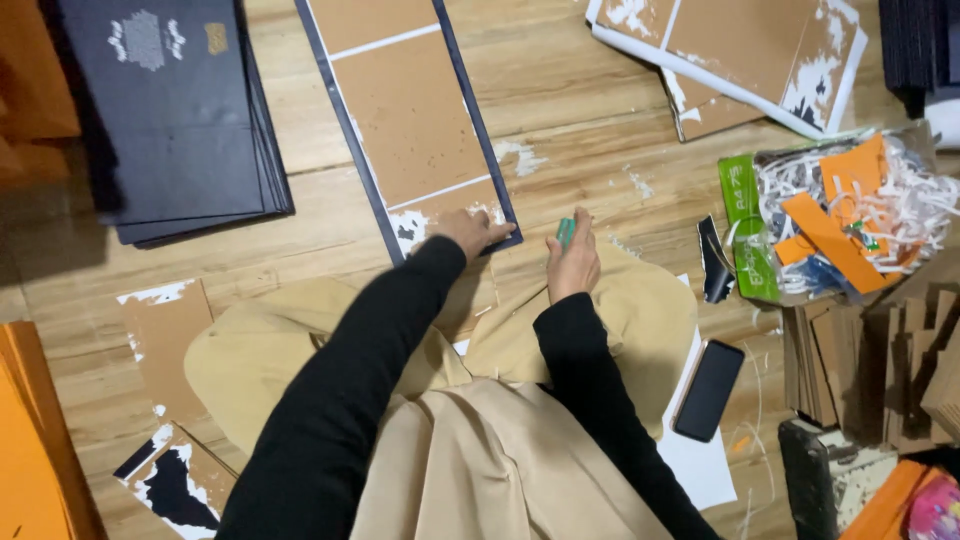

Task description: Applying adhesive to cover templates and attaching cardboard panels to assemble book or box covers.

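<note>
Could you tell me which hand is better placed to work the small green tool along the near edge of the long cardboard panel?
Probably the right hand: it already holds the green tool beside the panel, while the left hand presses on the panel's near end.

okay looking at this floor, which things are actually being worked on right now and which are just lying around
In use:
left hand pressing the long brown board
right hand holding a small green tool

Lying about:
phone
stack of dark covers
bag of paper scraps
torn brown sheets
</note>
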